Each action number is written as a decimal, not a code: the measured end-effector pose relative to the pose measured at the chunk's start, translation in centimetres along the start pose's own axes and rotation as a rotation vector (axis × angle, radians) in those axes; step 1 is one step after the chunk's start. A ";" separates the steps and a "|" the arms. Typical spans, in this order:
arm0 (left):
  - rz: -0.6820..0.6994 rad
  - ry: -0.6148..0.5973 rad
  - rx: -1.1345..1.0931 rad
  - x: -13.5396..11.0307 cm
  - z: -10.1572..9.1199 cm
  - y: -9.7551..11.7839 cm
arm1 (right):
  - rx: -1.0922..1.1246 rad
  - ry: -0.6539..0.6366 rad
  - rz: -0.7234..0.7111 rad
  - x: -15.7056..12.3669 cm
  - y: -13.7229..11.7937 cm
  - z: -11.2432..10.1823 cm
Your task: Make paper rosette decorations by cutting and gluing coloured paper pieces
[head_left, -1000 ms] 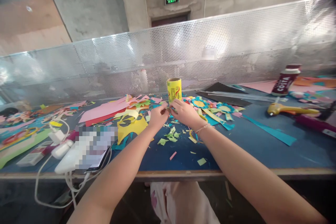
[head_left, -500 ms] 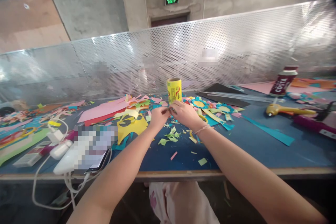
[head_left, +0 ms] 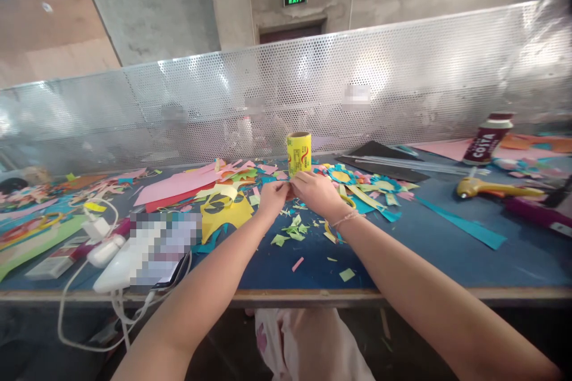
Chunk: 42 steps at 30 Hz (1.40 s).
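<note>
Over the middle of the table my left hand [head_left: 273, 199] and my right hand [head_left: 318, 194] meet, fingertips against fingertips. Both are closed in a pinch, and whatever they hold between them is hidden by the fingers. Directly behind them stands a yellow printed cardboard tube [head_left: 299, 152], upright with an open top; whether the right hand touches it I cannot tell. Green paper scraps [head_left: 292, 231] lie just below the hands. To the left is a yellow paper cutout [head_left: 227, 214], and blue-and-yellow paper flowers [head_left: 342, 174] lie to the right.
A phone [head_left: 170, 262], a white power bank [head_left: 109, 271] and cables lie at the left front. Pink paper sheets [head_left: 174, 184] are behind them. At the right are a yellow glue gun [head_left: 496, 189], a dark red bottle [head_left: 487, 139] and a blue paper strip [head_left: 465, 223]. A perforated metal screen [head_left: 286, 89] borders the back.
The whole view has shifted slightly. My fingertips have drawn a little closer together in front of the tube; otherwise both hands keep nearly the same place.
</note>
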<state>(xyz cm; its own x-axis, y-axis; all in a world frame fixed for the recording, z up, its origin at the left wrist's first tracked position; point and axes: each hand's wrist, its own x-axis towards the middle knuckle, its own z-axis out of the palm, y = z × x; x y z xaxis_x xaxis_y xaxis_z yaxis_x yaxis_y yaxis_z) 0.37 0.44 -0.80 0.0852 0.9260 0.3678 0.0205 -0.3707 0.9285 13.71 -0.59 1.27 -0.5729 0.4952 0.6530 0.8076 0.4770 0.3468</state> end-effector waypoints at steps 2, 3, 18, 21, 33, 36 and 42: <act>-0.004 0.002 -0.032 0.0 0.0 -0.1 | -0.027 -0.018 -0.023 0.0 -0.1 -0.1; -0.009 0.009 -0.052 0.0 0.1 -0.2 | -0.045 -0.026 -0.039 0.0 -0.2 -0.1; -0.063 0.197 -0.287 0.3 0.5 -0.8 | -0.014 -0.034 -0.069 0.1 -1.3 -0.4; -0.010 0.155 -0.280 0.6 0.2 -0.7 | 0.020 -0.029 -0.022 0.1 -1.7 -0.5; 0.093 0.085 -0.362 0.5 0.2 -0.8 | 0.059 -0.004 0.057 0.2 -2.2 -0.2; 0.087 0.090 -0.350 0.5 -0.1 -0.9 | 0.059 -0.014 0.026 0.1 -2.1 0.0; 0.122 0.055 -0.264 0.4 -0.3 -0.8 | 0.081 -0.017 0.049 0.1 -2.1 -0.1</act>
<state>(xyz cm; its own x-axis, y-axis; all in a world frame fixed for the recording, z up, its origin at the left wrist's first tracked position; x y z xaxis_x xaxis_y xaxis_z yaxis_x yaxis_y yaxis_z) 0.09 1.13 -1.42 0.0166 0.8808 0.4733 -0.2471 -0.4551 0.8555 11.95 -1.65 0.67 -0.5358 0.5315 0.6561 0.8212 0.5086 0.2587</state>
